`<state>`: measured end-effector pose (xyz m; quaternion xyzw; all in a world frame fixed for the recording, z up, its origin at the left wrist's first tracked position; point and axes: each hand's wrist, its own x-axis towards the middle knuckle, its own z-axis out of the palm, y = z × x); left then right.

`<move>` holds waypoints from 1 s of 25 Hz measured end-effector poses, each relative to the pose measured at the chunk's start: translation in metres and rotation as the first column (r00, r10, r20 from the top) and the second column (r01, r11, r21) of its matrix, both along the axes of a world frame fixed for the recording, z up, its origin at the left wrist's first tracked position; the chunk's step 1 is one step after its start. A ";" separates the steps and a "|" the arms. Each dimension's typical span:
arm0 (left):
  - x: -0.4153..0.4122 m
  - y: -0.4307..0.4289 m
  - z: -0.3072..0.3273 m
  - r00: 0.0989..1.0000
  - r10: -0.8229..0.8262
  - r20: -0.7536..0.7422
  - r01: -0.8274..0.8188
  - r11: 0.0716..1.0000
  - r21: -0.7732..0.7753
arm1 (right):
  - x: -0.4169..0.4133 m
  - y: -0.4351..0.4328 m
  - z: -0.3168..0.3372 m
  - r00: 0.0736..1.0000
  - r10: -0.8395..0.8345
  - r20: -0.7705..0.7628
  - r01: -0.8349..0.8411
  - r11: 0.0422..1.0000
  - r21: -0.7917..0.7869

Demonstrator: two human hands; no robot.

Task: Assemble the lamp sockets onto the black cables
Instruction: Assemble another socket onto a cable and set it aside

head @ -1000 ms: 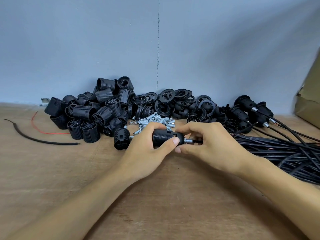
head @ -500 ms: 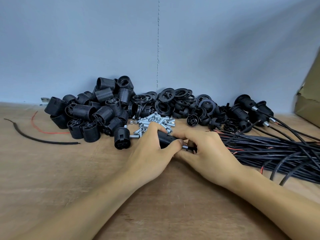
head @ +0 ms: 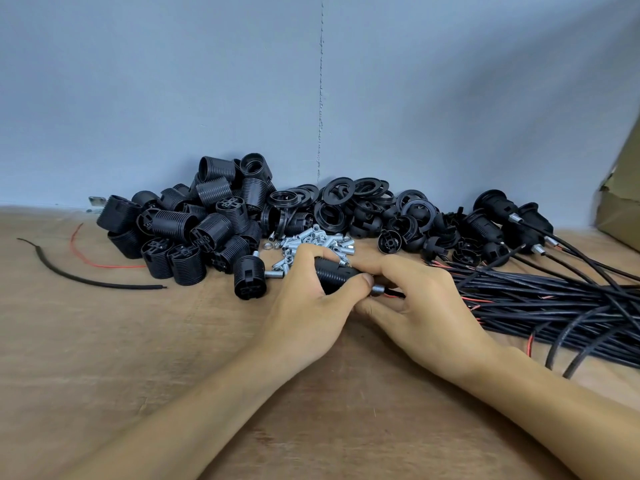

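Lamp socket (head: 334, 277): a black plastic barrel with fine ribbing round its body, lying on its side just above the centre of the frame, low over the wooden table (head: 138, 358). The left hand (head: 311, 306) grasps it, fingers wrapped over the top and the thumb pressed along its right end. A short silver threaded nipple (head: 379, 289) sticks out of that end. The right hand (head: 426, 306) is curled about the cable end (head: 394, 294), black with a trace of red, just right of the nipple; whether it has entered the nipple cannot be told.

Behind the hands lies a scatter of silver threaded tubes (head: 311, 240). In the centre left of the frame is a heap of ribbed socket bodies (head: 194, 230), and to its right, against the grey wall, a pile of flat black rings (head: 339, 199). Finished sockets (head: 495, 206) sit at the right, each on a cable. The bundle of black cables (head: 554, 299) runs off the right edge, red leads showing among them. A loose black wire (head: 86, 280) and a red wire (head: 90, 261) lie at the left. A cardboard box (head: 620, 209) stands at the right edge.
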<state>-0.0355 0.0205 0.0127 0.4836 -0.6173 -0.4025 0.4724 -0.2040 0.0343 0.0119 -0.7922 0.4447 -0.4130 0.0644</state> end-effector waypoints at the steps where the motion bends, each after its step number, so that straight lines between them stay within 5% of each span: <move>1: -0.001 0.000 0.000 0.999 -0.003 -0.049 0.004 1.000 0.017 | 0.001 0.001 0.000 1.000 0.007 0.027 -0.007 1.000 0.008; 5: -0.002 0.000 0.000 0.980 -0.032 -0.197 0.045 0.997 0.061 | 0.003 0.004 0.000 0.998 0.033 0.060 -0.032 0.999 -0.017; 12: 0.000 -0.007 0.000 0.974 -0.111 -0.198 0.136 0.984 0.118 | -0.004 -0.003 0.007 0.995 -0.058 -0.078 0.059 0.998 0.009; 16: 0.001 -0.008 0.002 0.904 -0.169 -0.393 0.231 0.966 0.118 | -0.006 -0.006 0.012 0.999 -0.039 0.018 0.037 0.994 0.103; 25: 0.003 -0.010 -0.001 0.920 -0.161 -0.358 0.217 0.968 0.123 | -0.008 -0.006 0.016 1.000 -0.018 -0.010 0.020 0.979 0.204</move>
